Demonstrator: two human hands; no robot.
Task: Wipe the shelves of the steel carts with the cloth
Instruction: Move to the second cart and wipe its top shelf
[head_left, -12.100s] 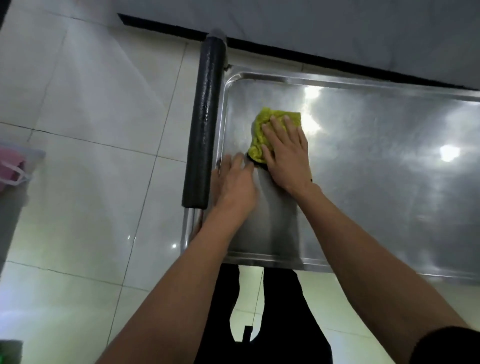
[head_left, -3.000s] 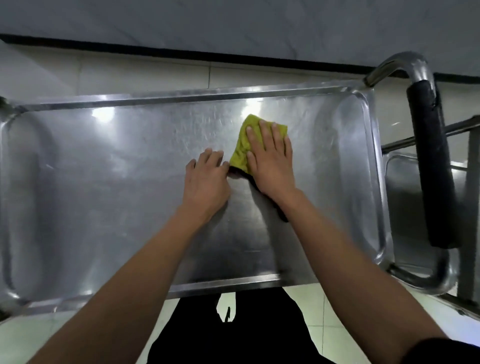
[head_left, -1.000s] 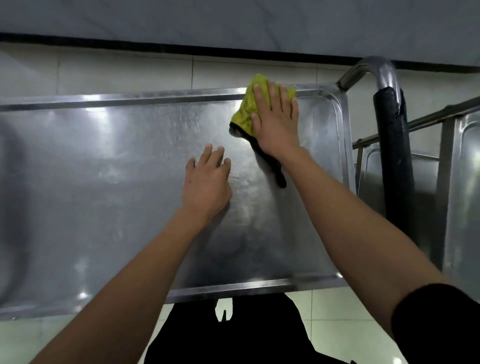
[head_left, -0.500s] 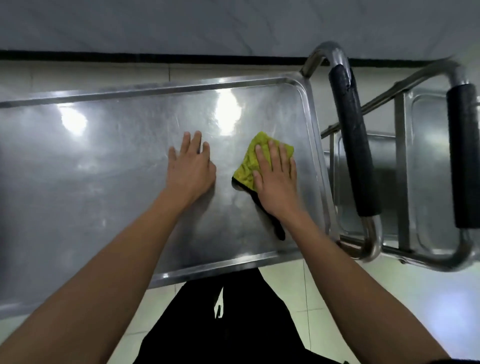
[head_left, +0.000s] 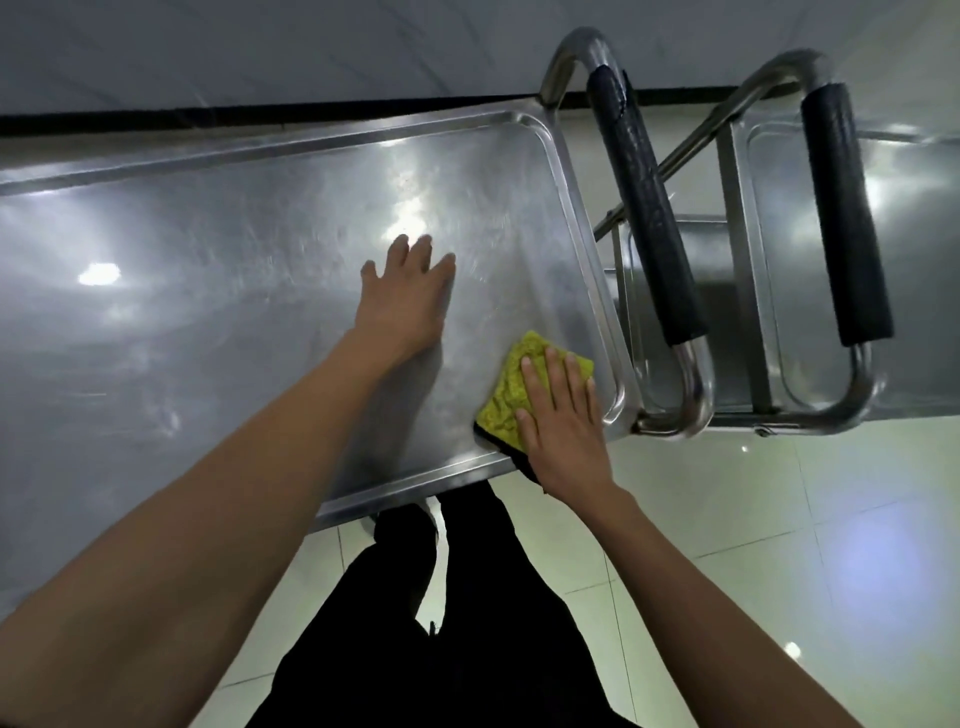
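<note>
1. Steel cart top shelf (head_left: 208, 322): big rimmed tray, fills left and centre of view, shiny with light glare, scratched surface.
2. Tiled floor (head_left: 779, 545) below and right; wall with dark baseboard strip (head_left: 260, 117) behind cart.
3. Second steel cart (head_left: 914, 291) parked just right of the first, its shelf partly in view.
4. Person's dark trousers (head_left: 467, 623) at bottom centre, standing at near rim of first cart.
5. Two push handles with black foam sleeves: first cart's handle (head_left: 644, 218) beside the shelf's right end, second cart's handle (head_left: 847, 218) further right.
6. Left hand (head_left: 410, 301): grip open, fingers straight and spread, palm flat on bare shelf near middle-right, holds nothing.
7. Right hand (head_left: 561, 415): grip open, fingers straight, pressing flat on the cloth, not curled round it.
8. Yellow-green cloth (head_left: 511, 395), dark edge underneath, lies on first cart's top shelf at near-right corner, close to the rim, mostly under right hand.
</note>
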